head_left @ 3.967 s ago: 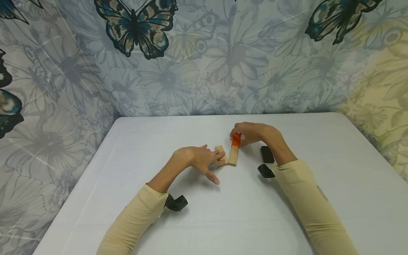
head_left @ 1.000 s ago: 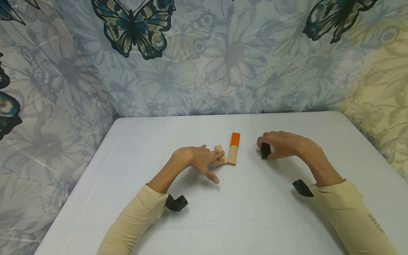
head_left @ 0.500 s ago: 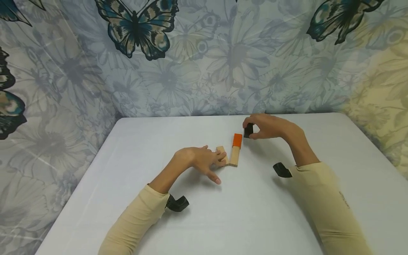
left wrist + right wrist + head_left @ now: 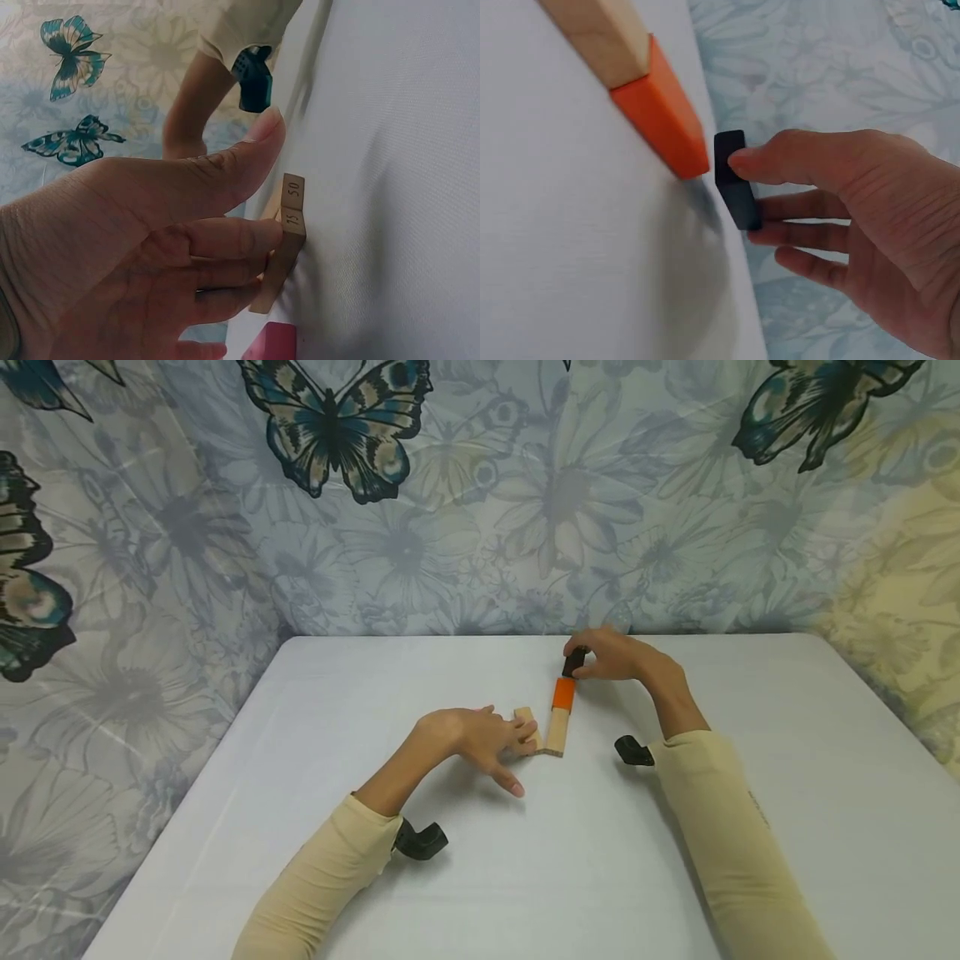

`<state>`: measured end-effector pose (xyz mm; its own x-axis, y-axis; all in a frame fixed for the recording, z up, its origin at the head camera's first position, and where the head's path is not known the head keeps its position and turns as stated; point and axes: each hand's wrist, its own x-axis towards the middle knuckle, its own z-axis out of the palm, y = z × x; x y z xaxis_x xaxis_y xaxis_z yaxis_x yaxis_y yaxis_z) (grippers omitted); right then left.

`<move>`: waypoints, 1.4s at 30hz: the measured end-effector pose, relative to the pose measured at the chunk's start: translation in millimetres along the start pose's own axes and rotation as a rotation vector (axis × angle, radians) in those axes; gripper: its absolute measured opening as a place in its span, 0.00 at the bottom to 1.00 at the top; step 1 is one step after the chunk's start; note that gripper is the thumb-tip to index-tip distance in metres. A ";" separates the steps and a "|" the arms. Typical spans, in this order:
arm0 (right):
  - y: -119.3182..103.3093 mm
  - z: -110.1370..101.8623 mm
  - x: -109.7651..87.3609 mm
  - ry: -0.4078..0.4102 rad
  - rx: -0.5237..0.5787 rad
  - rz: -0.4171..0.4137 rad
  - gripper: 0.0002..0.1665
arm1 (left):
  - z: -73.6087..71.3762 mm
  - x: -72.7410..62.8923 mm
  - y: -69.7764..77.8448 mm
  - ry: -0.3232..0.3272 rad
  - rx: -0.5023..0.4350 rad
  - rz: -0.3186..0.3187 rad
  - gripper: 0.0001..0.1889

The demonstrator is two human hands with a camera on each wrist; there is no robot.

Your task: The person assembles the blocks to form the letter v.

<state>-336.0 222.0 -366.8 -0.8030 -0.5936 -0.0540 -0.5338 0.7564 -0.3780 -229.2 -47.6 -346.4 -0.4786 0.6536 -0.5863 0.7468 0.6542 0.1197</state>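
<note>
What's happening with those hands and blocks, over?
Right hand: pinching black block, just beyond orange block. Left hand: touching left wooden block. Nothing seen between black and orange blocks.

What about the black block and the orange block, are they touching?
Apart: the right wrist view shows a narrow pale gap between the orange block and the black block held in the right hand.

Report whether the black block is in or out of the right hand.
In: the right wrist view shows the right hand pinching the black block between thumb and fingers.
</note>
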 end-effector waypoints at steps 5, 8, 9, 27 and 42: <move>6.6 8.3 -1.8 -0.004 0.001 0.004 0.21 | 0.4 0.2 0.1 0.002 0.003 0.001 0.45; 8.5 9.2 -2.9 -0.003 0.018 0.008 0.20 | 1.1 -0.3 -0.4 0.001 0.013 -0.002 0.44; 8.9 9.2 -3.3 0.000 0.019 0.003 0.20 | 1.4 -0.5 -0.7 -0.001 0.016 -0.003 0.44; 2.6 9.5 2.2 -0.026 -0.013 -0.030 0.19 | 2.5 0.2 -3.6 0.006 0.023 0.007 0.44; -1.4 10.0 2.5 -0.080 -0.047 -0.064 0.23 | 1.4 0.7 -1.7 -0.001 0.023 0.004 0.44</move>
<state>-334.6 216.7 -375.7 -0.7445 -0.6592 -0.1052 -0.5961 0.7275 -0.3398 -230.2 -48.8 -348.1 -0.4752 0.6560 -0.5864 0.7591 0.6427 0.1037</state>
